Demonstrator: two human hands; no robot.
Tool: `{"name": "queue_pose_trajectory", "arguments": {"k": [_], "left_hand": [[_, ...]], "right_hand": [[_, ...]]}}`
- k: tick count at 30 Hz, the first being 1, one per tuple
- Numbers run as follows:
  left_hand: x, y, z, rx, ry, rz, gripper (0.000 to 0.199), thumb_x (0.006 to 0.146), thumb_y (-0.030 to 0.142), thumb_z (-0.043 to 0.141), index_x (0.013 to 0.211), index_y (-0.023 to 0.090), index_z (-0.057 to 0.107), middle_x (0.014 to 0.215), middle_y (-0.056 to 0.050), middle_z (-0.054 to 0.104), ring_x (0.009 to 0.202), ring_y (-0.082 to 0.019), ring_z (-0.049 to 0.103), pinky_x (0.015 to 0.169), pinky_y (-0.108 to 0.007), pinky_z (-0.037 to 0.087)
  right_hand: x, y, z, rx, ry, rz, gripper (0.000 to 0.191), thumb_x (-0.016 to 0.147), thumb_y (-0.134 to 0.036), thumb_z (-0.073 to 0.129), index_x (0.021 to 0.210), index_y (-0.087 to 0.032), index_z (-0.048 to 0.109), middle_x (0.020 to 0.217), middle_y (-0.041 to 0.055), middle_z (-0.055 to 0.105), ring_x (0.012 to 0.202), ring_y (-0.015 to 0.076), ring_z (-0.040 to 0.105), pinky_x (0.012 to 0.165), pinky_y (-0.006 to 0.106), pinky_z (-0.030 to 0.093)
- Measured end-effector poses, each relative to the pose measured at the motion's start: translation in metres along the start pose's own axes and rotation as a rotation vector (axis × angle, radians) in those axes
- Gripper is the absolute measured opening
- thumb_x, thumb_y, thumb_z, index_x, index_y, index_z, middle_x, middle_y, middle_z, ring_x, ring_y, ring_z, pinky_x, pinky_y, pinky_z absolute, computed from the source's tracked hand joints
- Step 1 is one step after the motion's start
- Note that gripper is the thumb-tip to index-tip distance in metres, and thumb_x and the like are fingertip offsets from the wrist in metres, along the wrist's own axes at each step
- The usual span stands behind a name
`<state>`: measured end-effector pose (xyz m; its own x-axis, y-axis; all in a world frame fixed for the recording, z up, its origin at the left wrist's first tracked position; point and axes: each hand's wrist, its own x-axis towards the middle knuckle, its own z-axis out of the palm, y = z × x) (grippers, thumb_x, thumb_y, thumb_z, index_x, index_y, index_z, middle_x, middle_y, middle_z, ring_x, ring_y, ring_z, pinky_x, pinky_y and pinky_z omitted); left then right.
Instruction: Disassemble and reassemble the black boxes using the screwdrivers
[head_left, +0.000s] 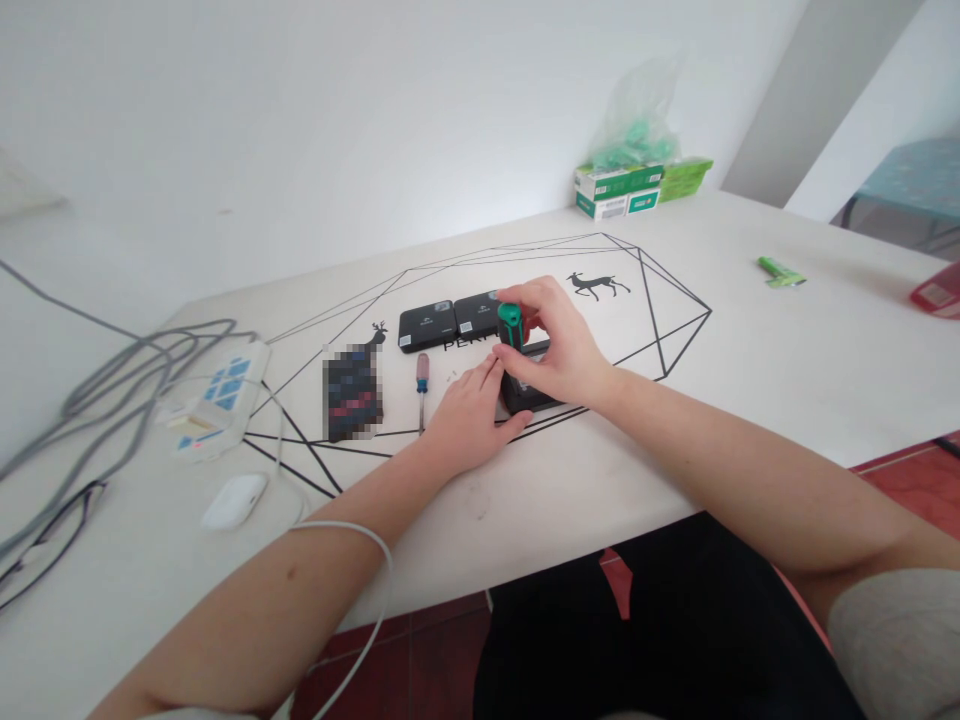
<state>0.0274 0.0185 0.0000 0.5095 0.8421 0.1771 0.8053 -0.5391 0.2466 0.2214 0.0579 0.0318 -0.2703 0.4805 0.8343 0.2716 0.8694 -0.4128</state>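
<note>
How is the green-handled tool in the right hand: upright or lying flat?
Roughly upright: its green handle points end-up in the right hand, over the black device. Lower part hidden.

a green screwdriver (511,322) stands upright over black case (525,398).

We count three flat, black, rectangular cases, two at the far side (426,326) and one near (529,398), and two slim screwdrivers, one green-and-black-handled (511,318) and one with a translucent pinkish-and-blue handle (422,373). At the left we find one white plastic power strip (255,375), one glossy white rounded case (235,500) and one pair of dark-framed glasses (88,490). On the far right we tally two stacked green-and-white cardboard boxes (619,182) and one clear plastic bag (641,100).
</note>
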Motion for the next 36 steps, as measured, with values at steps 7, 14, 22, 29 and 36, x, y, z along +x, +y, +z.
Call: {"name": "queue_pose_trajectory", "arguments": {"k": [7, 14, 22, 29, 36], "left_hand": [[-0.0010, -0.0028, 0.0035, -0.023, 0.000, -0.004, 0.075, 0.100, 0.058, 0.058, 0.160, 0.017, 0.041, 0.165, -0.020, 0.048, 0.152, -0.040, 0.046, 0.124, -0.059, 0.039], [0.0004, 0.0001, 0.0003, -0.018, 0.002, 0.013, 0.069, 0.100, 0.054, 0.060, 0.155, 0.015, 0.046, 0.155, -0.021, 0.056, 0.144, -0.040, 0.053, 0.118, -0.058, 0.045], [0.0000, 0.0001, -0.0001, -0.004, 0.008, 0.016, 0.067, 0.099, 0.052, 0.062, 0.151, 0.014, 0.048, 0.149, -0.022, 0.060, 0.141, -0.041, 0.055, 0.116, -0.058, 0.047], [-0.0004, -0.0024, 0.0024, -0.006, 0.001, -0.001, 0.069, 0.100, 0.057, 0.059, 0.152, 0.014, 0.048, 0.152, -0.022, 0.058, 0.146, -0.040, 0.052, 0.120, -0.059, 0.044], [0.0004, -0.0005, 0.0006, -0.035, -0.023, -0.012, 0.069, 0.099, 0.055, 0.060, 0.153, 0.014, 0.048, 0.158, -0.021, 0.054, 0.148, -0.040, 0.049, 0.123, -0.059, 0.040]], "right_hand": [[-0.0042, -0.0006, 0.0002, 0.151, -0.024, 0.034, 0.055, 0.094, -0.018, 0.049, 0.148, -0.027, 0.046, 0.141, 0.0107, 0.061, 0.114, 0.0238, 0.069, 0.093, 0.045, 0.066], [0.0011, -0.0035, -0.0037, 0.061, -0.064, -0.041, 0.043, 0.100, -0.029, 0.055, 0.143, -0.026, 0.053, 0.134, 0.0123, 0.062, 0.117, 0.0265, 0.064, 0.083, 0.043, 0.066], [0.0011, 0.0012, 0.0008, 0.000, -0.031, -0.052, 0.046, 0.097, -0.026, 0.062, 0.142, -0.026, 0.052, 0.117, 0.0084, 0.056, 0.097, 0.0217, 0.060, 0.075, 0.040, 0.064], [-0.0006, -0.0030, -0.0005, 0.044, -0.036, -0.002, 0.054, 0.094, -0.017, 0.056, 0.146, -0.026, 0.047, 0.134, 0.0098, 0.061, 0.099, 0.0207, 0.066, 0.081, 0.041, 0.066], [-0.0025, -0.0012, -0.0004, 0.072, -0.045, 0.025, 0.055, 0.091, -0.016, 0.052, 0.146, -0.024, 0.047, 0.139, 0.0112, 0.063, 0.107, 0.0219, 0.070, 0.089, 0.043, 0.067]]}}
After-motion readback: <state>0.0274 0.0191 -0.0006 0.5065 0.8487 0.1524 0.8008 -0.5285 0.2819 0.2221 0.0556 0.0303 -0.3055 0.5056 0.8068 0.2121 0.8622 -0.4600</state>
